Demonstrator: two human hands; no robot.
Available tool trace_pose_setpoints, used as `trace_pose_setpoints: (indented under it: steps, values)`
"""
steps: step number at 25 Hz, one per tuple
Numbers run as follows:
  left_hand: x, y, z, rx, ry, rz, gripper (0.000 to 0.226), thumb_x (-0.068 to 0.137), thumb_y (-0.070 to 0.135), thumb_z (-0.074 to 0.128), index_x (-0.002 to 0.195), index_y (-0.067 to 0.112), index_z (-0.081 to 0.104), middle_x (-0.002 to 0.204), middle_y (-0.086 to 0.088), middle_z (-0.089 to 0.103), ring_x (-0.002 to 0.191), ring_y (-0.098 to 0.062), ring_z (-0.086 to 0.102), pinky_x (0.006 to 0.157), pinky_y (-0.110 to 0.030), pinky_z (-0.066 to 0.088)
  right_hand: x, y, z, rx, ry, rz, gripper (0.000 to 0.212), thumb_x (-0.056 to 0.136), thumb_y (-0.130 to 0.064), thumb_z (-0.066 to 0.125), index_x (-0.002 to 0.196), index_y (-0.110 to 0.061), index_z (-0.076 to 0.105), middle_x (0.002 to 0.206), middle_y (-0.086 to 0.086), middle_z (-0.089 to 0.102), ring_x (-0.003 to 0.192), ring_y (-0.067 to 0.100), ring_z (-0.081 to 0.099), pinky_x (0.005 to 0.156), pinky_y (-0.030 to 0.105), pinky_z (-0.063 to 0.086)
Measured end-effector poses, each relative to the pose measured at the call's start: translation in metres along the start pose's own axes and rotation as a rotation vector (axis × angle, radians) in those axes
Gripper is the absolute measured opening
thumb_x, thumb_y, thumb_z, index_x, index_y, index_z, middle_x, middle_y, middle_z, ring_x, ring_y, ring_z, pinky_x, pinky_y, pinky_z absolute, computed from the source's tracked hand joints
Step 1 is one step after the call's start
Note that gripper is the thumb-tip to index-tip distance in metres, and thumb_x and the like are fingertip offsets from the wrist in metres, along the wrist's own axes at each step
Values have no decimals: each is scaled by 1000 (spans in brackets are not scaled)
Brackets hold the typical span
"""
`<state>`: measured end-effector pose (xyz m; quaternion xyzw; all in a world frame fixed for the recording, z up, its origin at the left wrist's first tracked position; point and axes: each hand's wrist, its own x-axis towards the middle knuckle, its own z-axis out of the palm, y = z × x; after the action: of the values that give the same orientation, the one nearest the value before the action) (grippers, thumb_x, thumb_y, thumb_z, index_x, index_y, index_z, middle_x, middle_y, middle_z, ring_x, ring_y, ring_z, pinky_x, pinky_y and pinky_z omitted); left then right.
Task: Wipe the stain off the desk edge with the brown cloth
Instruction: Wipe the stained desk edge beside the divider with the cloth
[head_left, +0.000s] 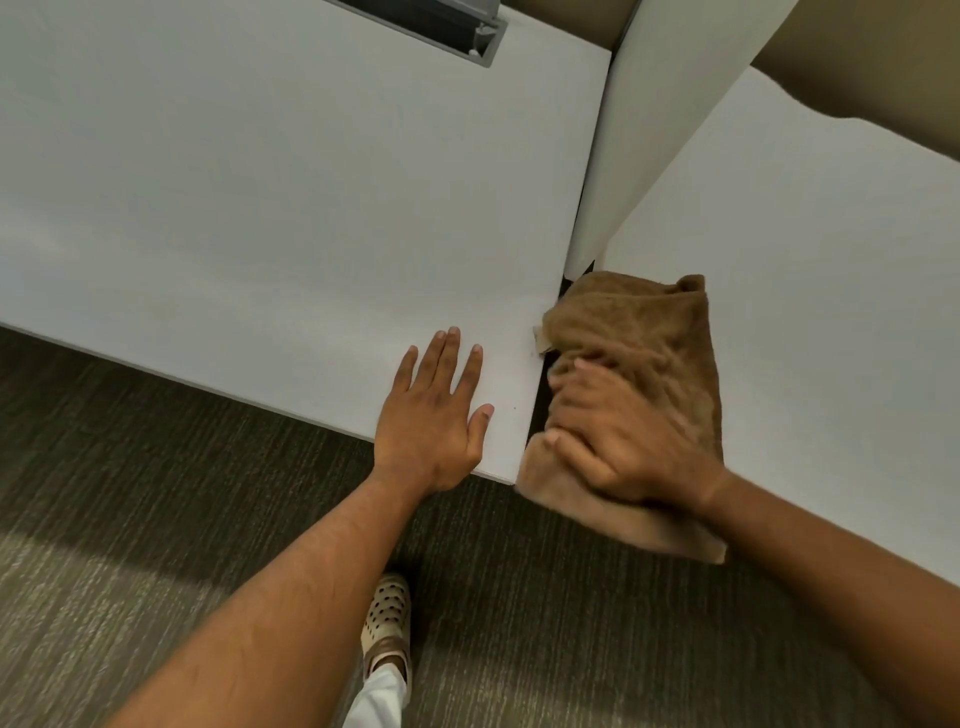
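Pressing down on the brown cloth (644, 332), the right hand (618, 436) has its fingers curled onto the fabric, which lies bunched over the gap at the right edge of the white desk (260, 208). Just left of that gap, the left hand (436, 410) lies flat on the desk with fingers spread, holding nothing. A few small dark specks (514, 407) mark the desk between the two hands.

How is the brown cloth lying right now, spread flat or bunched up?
Bunched. The brown cloth is crumpled into folds under the right hand, draped over the gap at the desk edge, one corner hanging below.
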<state>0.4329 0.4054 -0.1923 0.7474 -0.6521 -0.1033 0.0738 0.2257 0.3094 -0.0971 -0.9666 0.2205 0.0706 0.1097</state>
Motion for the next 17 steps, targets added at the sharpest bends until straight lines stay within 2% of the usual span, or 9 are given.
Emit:
trace_pose_setpoints:
  steps: [3, 5, 7, 8, 12, 14, 17]
  values:
    - [-1, 0, 0, -9, -4, -4, 72, 96, 57, 7, 157, 20, -7, 166, -11, -13, 153, -25, -13, 125, -47, -2, 33, 39, -12, 2, 118, 126, 44, 99, -41, 37, 100, -16, 74, 115, 2, 69, 119, 15, 51, 119, 26, 15]
    - [0, 0, -1, -14, -10, -4, 72, 96, 56, 7, 157, 20, -7, 166, -11, -13, 153, -25, -13, 125, -47, -2, 45, 48, -15, -5, 86, 200, 45, 98, -40, 38, 107, -14, 73, 125, 4, 67, 131, 16, 46, 121, 29, 12]
    - [0, 0, -1, -16, -23, -2, 72, 96, 56, 7, 157, 20, -7, 166, -11, -13, 153, -25, -14, 125, -47, -2, 44, 42, -14, -2, 45, 235, 48, 98, -45, 35, 116, -17, 70, 132, 2, 63, 138, 17, 41, 124, 35, 11]
    - [-1, 0, -2, -17, -28, -3, 72, 97, 56, 8, 157, 20, -7, 166, -11, -13, 153, -25, -14, 125, -47, -2, 38, 34, -13, -4, 37, 240, 50, 99, -48, 33, 119, -19, 68, 134, 0, 61, 139, 15, 38, 124, 34, 8]
    - [0, 0, -6, -28, -75, -1, 73, 97, 56, 8, 157, 20, -9, 165, -10, -17, 153, -24, -16, 125, -46, -5, -2, -12, 0, 67, 8, 203, 53, 100, -52, 27, 125, -22, 63, 139, -2, 58, 144, 9, 28, 120, 21, -9]
    - [0, 0, -8, -28, -111, -3, 73, 97, 56, 7, 156, 20, -14, 164, -10, -21, 151, -24, -21, 124, -45, -8, -10, -24, 3, 103, -22, 199, 56, 101, -52, 23, 135, -22, 56, 149, -3, 49, 148, 6, 18, 119, 19, -14]
    - [3, 1, -16, -23, -184, -1, 72, 98, 56, 9, 153, 21, -22, 162, -10, -27, 150, -25, -25, 123, -45, -11, -13, -25, 2, 145, -19, 209, 62, 101, -57, 21, 151, -23, 34, 164, -4, 21, 150, 1, -3, 117, 17, -18]
